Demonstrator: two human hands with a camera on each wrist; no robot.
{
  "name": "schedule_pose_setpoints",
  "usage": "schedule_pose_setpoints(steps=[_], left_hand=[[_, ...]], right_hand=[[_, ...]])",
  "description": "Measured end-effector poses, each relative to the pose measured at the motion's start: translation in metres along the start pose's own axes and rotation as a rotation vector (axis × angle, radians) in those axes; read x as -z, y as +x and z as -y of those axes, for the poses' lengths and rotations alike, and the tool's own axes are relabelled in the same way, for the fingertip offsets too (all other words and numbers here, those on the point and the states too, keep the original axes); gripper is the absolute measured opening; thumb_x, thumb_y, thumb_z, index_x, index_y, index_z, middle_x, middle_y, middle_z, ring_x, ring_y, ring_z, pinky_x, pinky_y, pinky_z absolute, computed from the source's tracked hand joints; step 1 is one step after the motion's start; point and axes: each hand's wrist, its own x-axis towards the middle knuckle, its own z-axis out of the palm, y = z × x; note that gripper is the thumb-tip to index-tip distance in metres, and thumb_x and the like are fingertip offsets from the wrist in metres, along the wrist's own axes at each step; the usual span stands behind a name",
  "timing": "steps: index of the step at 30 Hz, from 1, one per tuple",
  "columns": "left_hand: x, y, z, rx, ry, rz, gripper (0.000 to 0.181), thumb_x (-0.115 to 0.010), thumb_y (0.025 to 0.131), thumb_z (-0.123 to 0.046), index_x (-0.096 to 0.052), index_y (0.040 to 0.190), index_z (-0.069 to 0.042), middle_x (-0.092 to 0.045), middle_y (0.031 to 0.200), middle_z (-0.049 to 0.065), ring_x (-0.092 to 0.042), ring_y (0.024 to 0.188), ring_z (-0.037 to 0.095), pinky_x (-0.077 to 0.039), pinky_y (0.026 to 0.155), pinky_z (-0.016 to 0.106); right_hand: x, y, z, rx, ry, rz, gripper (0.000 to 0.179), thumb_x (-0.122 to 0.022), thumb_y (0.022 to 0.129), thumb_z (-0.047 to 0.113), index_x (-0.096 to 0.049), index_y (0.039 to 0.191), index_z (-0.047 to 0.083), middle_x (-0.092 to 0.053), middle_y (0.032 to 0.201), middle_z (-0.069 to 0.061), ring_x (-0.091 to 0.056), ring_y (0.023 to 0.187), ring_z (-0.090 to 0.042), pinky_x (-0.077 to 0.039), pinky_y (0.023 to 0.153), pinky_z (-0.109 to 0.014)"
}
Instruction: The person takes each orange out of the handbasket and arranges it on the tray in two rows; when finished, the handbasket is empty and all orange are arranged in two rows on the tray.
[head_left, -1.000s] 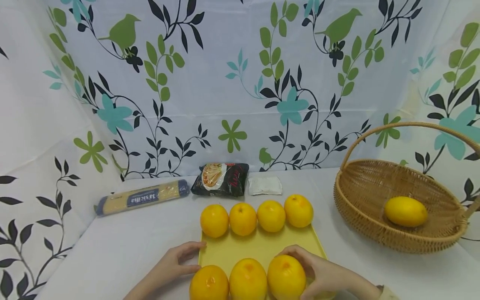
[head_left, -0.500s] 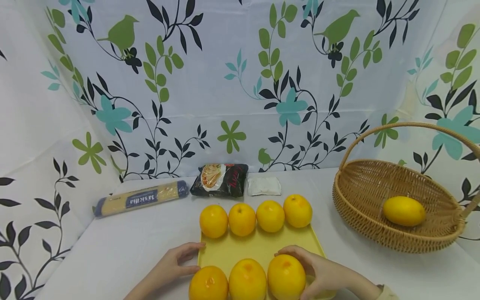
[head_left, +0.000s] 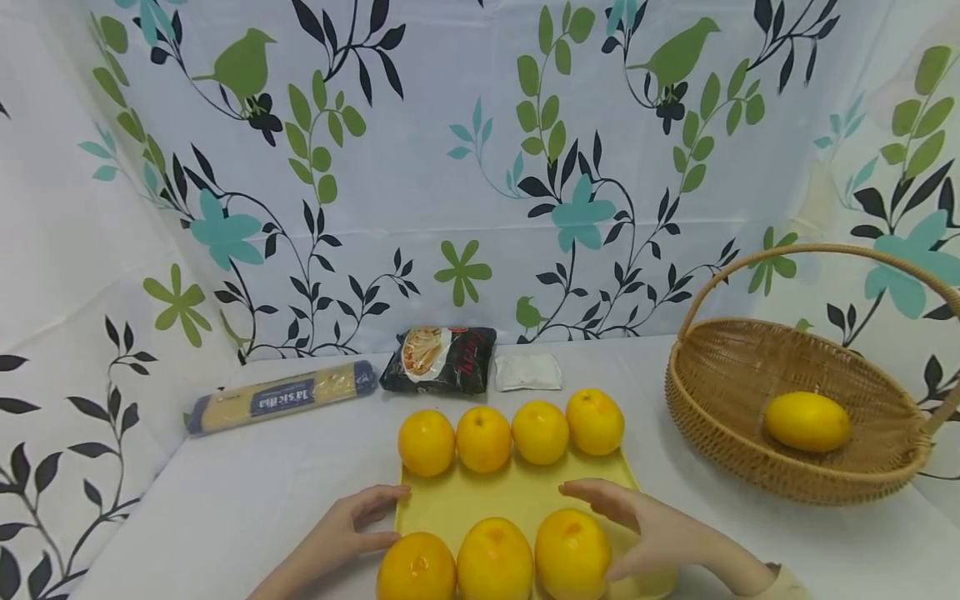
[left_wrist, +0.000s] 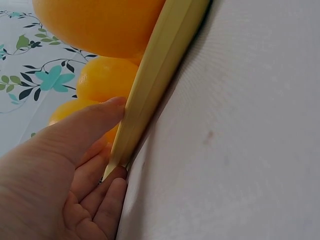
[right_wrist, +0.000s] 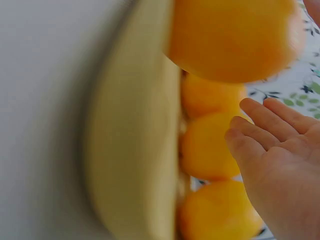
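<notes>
A yellow tray [head_left: 517, 496] carries a back row of several oranges [head_left: 483, 439] and a front row of three, the front one at the right being the right-hand orange [head_left: 572, 552]. My right hand [head_left: 652, 525] hovers just right of that orange, fingers spread and holding nothing. In the right wrist view the right hand [right_wrist: 280, 150] shows extended fingers apart from the fruit. My left hand [head_left: 352, 525] touches the tray's left edge with thumb and fingertips. The left wrist view has its thumb against the tray's side wall [left_wrist: 145, 95].
A wicker basket [head_left: 720, 442] with a lemon-like yellow fruit [head_left: 807, 422] stands at the right. Behind the tray lie a pasta packet [head_left: 281, 398], a black food bag [head_left: 442, 360] and a small white packet [head_left: 528, 372]. A patterned cloth [head_left: 405, 192] hangs behind.
My right hand has let go of the right-hand front orange and moved slightly right, its fingers spreading. The left hand stays at the tray's edge.
</notes>
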Motion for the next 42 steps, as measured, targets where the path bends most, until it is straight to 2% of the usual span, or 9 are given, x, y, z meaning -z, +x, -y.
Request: schedule_pose_setpoints(steps=[5,11,16,22,28,32,36,39,42], left_hand=[[0.001,0.003,-0.002,-0.004,0.002,-0.001,0.052,-0.069,0.078,-0.021,-0.05,0.122,0.001,-0.05,0.125,0.015,-0.043,0.116,0.031,-0.038,0.095,0.034],[-0.001,0.0,-0.001,0.053,-0.028,0.018,0.053,-0.067,0.08,-0.022,-0.048,0.124,0.001,-0.047,0.127,0.017,-0.042,0.116,0.033,-0.038,0.095,0.037],[-0.002,-0.002,0.001,0.104,-0.041,0.021,0.055,-0.067,0.08,-0.026,-0.047,0.125,0.0,-0.047,0.128,0.017,-0.041,0.117,0.033,-0.037,0.096,0.043],[-0.003,-0.001,0.0,0.117,-0.04,0.022,0.054,-0.066,0.081,-0.026,-0.047,0.125,0.0,-0.047,0.127,0.016,-0.041,0.117,0.033,-0.037,0.095,0.042],[-0.003,0.0,-0.001,0.085,-0.045,0.027,0.053,-0.066,0.081,-0.022,-0.047,0.124,0.002,-0.046,0.127,0.018,-0.041,0.117,0.034,-0.037,0.095,0.043],[-0.003,-0.001,0.002,0.076,-0.028,0.042,0.052,-0.066,0.082,-0.023,-0.047,0.124,0.0,-0.048,0.127,0.015,-0.043,0.116,0.03,-0.039,0.095,0.034],[-0.003,-0.001,0.003,0.08,-0.01,0.04,0.052,-0.066,0.081,-0.025,-0.048,0.124,-0.001,-0.049,0.126,0.014,-0.043,0.116,0.029,-0.04,0.094,0.031],[-0.002,-0.001,0.002,0.083,-0.02,0.035,0.053,-0.067,0.081,-0.025,-0.048,0.124,0.0,-0.048,0.126,0.016,-0.042,0.117,0.033,-0.039,0.094,0.037],[-0.002,-0.001,0.001,0.088,-0.029,0.032,0.053,-0.067,0.081,-0.025,-0.048,0.124,0.0,-0.048,0.126,0.016,-0.042,0.117,0.034,-0.039,0.094,0.039]], right_hand=[[0.027,-0.009,0.015,0.136,-0.021,-0.099,0.072,-0.061,0.076,-0.012,-0.023,0.136,-0.006,-0.026,0.14,-0.022,-0.026,0.128,-0.018,-0.023,0.104,-0.023],[0.061,-0.026,0.042,0.166,-0.106,-0.218,0.063,-0.053,0.08,-0.015,-0.023,0.135,-0.008,-0.029,0.141,-0.013,-0.028,0.127,-0.011,-0.025,0.101,-0.019],[0.092,-0.034,0.066,0.097,-0.182,-0.3,0.055,-0.049,0.084,-0.013,-0.026,0.134,-0.007,-0.035,0.139,-0.004,-0.031,0.125,-0.008,-0.029,0.098,-0.017],[0.118,-0.047,0.072,0.032,-0.269,-0.4,0.048,-0.047,0.087,-0.009,-0.031,0.132,-0.007,-0.041,0.135,-0.002,-0.037,0.12,-0.003,-0.035,0.093,-0.014],[0.151,-0.063,0.08,-0.18,-0.44,-0.535,0.045,-0.046,0.093,0.01,-0.033,0.136,0.006,-0.042,0.133,-0.001,-0.041,0.112,0.003,-0.04,0.084,-0.011],[0.177,-0.07,0.087,-0.308,-0.518,-0.601,0.044,-0.045,0.095,0.02,-0.033,0.137,0.014,-0.043,0.132,0.005,-0.04,0.109,0.007,-0.038,0.08,-0.008],[0.199,-0.075,0.089,-0.362,-0.539,-0.641,0.046,-0.046,0.094,0.026,-0.033,0.136,0.013,-0.045,0.129,0.007,-0.037,0.116,-0.007,-0.034,0.098,-0.039],[0.21,-0.079,0.087,-0.394,-0.521,-0.66,0.05,-0.046,0.094,0.029,-0.031,0.137,0.01,-0.043,0.131,-0.001,-0.029,0.124,-0.028,-0.023,0.092,-0.066],[0.216,-0.082,0.081,-0.419,-0.524,-0.666,0.054,-0.045,0.094,0.032,-0.028,0.138,0.006,-0.036,0.135,-0.015,-0.022,0.123,-0.043,-0.022,0.09,-0.068]])
